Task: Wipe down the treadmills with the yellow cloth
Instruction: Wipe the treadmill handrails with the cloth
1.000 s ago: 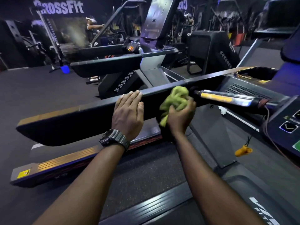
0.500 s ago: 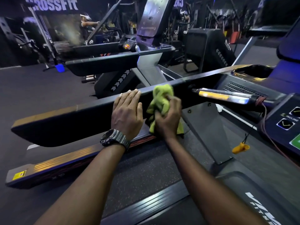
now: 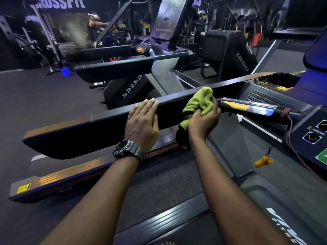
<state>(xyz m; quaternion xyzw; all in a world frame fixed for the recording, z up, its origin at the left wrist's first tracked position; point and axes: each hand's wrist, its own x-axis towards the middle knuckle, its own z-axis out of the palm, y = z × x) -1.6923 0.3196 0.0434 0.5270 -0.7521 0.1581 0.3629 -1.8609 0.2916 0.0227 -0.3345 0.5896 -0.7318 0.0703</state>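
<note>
A long black side handrail (image 3: 88,128) of the treadmill runs from lower left to upper right across the view. My left hand (image 3: 142,124), with a dark watch on the wrist, rests flat on the rail with straight fingers. Just to its right, my right hand (image 3: 203,122) grips a bunched yellow-green cloth (image 3: 200,101) and presses it against the rail's inner face. The cloth's lower end hangs in shadow below the rail. A shiny metal grip bar (image 3: 251,107) sticks out beside the cloth toward the console.
The treadmill console (image 3: 315,133) with arrow buttons is at the right, with a cup recess (image 3: 277,80) above it. An orange safety clip (image 3: 262,161) dangles on a cord. The belt deck (image 3: 159,184) lies below my arms. A second treadmill (image 3: 141,68) stands behind; a person exercises far back.
My right hand slid the cloth left along the rail toward my left hand, then back right to beside the metal grip bar. My left hand stayed flat on the rail.
</note>
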